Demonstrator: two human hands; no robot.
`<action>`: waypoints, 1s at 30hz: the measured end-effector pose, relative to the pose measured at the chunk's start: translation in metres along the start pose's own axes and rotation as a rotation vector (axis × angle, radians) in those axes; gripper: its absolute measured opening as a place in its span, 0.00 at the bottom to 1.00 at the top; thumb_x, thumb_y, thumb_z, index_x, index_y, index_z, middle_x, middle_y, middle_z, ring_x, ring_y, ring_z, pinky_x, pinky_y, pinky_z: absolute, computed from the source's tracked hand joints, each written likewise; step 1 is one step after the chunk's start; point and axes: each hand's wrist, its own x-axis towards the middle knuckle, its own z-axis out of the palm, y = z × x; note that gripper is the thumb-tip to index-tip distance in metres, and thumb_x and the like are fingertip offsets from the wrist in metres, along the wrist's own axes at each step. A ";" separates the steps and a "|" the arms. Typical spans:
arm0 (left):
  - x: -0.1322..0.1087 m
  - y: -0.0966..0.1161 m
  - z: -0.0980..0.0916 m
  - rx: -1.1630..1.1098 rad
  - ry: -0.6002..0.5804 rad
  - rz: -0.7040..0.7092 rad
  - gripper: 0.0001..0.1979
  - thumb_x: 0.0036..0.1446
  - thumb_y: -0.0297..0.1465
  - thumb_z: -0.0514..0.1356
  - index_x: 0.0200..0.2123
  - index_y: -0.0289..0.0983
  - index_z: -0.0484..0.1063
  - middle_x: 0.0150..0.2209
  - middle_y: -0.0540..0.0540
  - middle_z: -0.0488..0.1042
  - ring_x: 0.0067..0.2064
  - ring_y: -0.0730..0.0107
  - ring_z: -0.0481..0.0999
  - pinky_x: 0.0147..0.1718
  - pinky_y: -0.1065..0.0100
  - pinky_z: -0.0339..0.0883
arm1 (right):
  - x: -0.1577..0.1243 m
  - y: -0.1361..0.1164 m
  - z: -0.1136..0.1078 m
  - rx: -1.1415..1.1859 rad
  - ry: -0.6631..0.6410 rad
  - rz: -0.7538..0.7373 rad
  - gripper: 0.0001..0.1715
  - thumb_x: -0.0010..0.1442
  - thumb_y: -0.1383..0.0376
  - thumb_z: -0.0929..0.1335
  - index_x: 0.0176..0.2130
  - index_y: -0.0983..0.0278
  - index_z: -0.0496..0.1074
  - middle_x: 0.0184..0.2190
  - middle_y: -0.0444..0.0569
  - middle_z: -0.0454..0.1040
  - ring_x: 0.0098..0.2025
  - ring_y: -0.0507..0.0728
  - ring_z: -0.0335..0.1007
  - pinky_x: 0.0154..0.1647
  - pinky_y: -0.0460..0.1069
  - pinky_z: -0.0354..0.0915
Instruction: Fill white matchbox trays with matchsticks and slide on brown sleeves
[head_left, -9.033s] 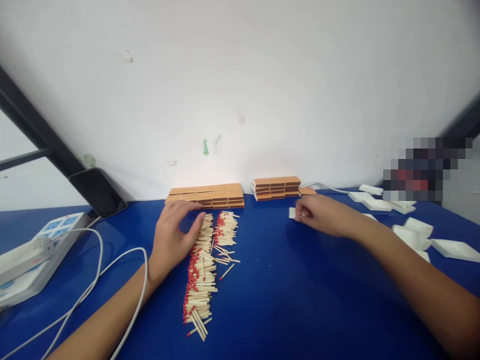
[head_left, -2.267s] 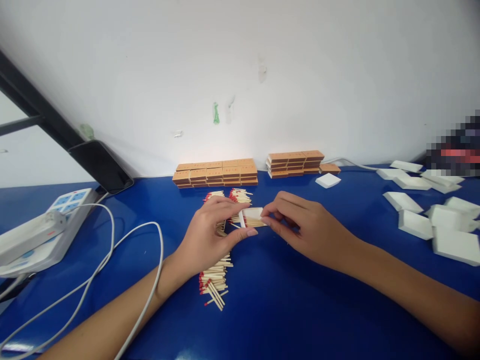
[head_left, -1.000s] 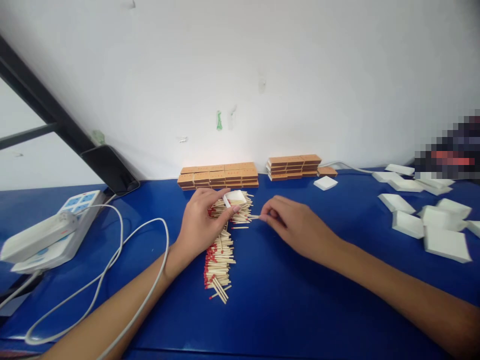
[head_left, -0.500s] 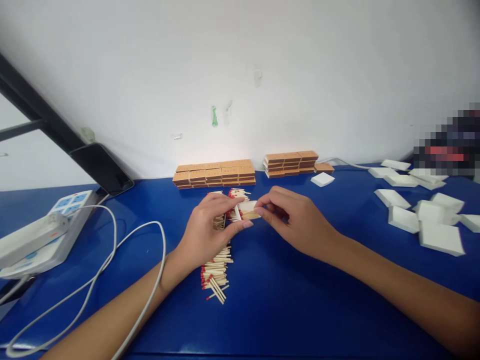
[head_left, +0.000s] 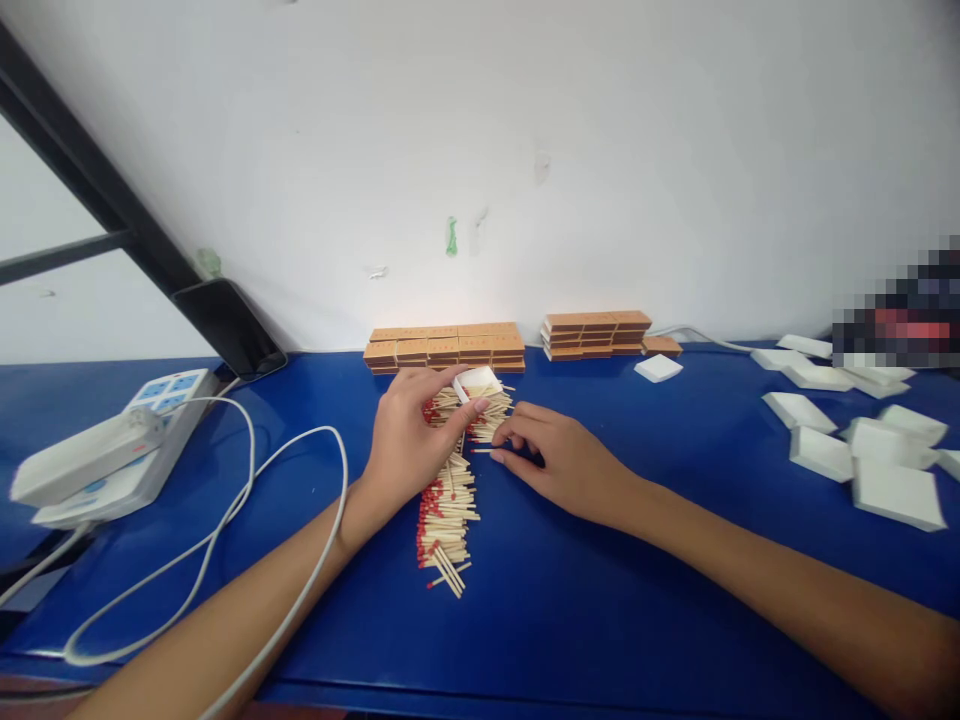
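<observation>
A long heap of red-tipped matches (head_left: 448, 490) lies on the blue table (head_left: 570, 600). My left hand (head_left: 409, 440) rests over the heap's far end and pinches a small white matchbox tray (head_left: 477, 381) between thumb and fingers. My right hand (head_left: 559, 460) lies just right of the heap, fingertips pinched on a few matches (head_left: 484, 450) at the heap's edge. Two stacks of brown matchbox sleeves (head_left: 445, 346) (head_left: 598, 333) stand against the wall behind.
Several empty white trays (head_left: 862, 450) are scattered at the right, one more tray (head_left: 658, 368) near the right stack. A white power strip (head_left: 112, 455) with white cables (head_left: 247, 500) sits at the left. A dark phone (head_left: 232, 325) leans on the wall.
My hands have come apart. The left hand carried the tray back over the heap's far end, and the right hand dropped to the table to pinch matches beside the heap.
</observation>
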 end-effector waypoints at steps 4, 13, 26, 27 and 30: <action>-0.001 0.000 0.000 -0.004 -0.007 0.021 0.17 0.63 0.40 0.70 0.53 0.43 0.81 0.46 0.43 0.84 0.49 0.56 0.79 0.50 0.52 0.74 | 0.000 0.002 0.000 -0.004 0.016 0.003 0.01 0.68 0.68 0.70 0.42 0.62 0.73 0.34 0.45 0.71 0.33 0.54 0.67 0.36 0.49 0.63; 0.000 0.002 0.000 0.014 -0.022 0.024 0.18 0.63 0.40 0.70 0.54 0.43 0.81 0.47 0.44 0.84 0.50 0.56 0.80 0.51 0.52 0.74 | -0.001 0.003 -0.001 -0.020 0.012 0.023 0.02 0.67 0.69 0.70 0.41 0.62 0.73 0.34 0.45 0.70 0.33 0.54 0.67 0.35 0.49 0.61; 0.001 -0.003 0.000 0.053 -0.034 0.048 0.18 0.63 0.41 0.70 0.54 0.42 0.81 0.46 0.43 0.84 0.49 0.55 0.79 0.48 0.54 0.74 | -0.003 0.005 -0.011 -0.164 -0.096 -0.028 0.07 0.72 0.71 0.64 0.39 0.63 0.69 0.40 0.50 0.74 0.39 0.57 0.71 0.42 0.52 0.65; 0.001 -0.004 0.000 0.062 -0.043 0.038 0.18 0.63 0.41 0.70 0.54 0.42 0.81 0.46 0.43 0.84 0.48 0.55 0.79 0.48 0.54 0.74 | -0.004 0.007 -0.015 -0.178 -0.093 -0.021 0.08 0.73 0.71 0.64 0.39 0.63 0.69 0.40 0.50 0.73 0.39 0.57 0.72 0.41 0.52 0.65; 0.001 -0.004 0.000 0.086 -0.078 0.037 0.18 0.63 0.40 0.70 0.53 0.41 0.81 0.43 0.44 0.84 0.46 0.56 0.79 0.46 0.55 0.73 | -0.006 0.016 -0.029 -0.182 -0.089 0.016 0.08 0.73 0.70 0.63 0.39 0.61 0.68 0.40 0.49 0.72 0.38 0.57 0.72 0.39 0.52 0.65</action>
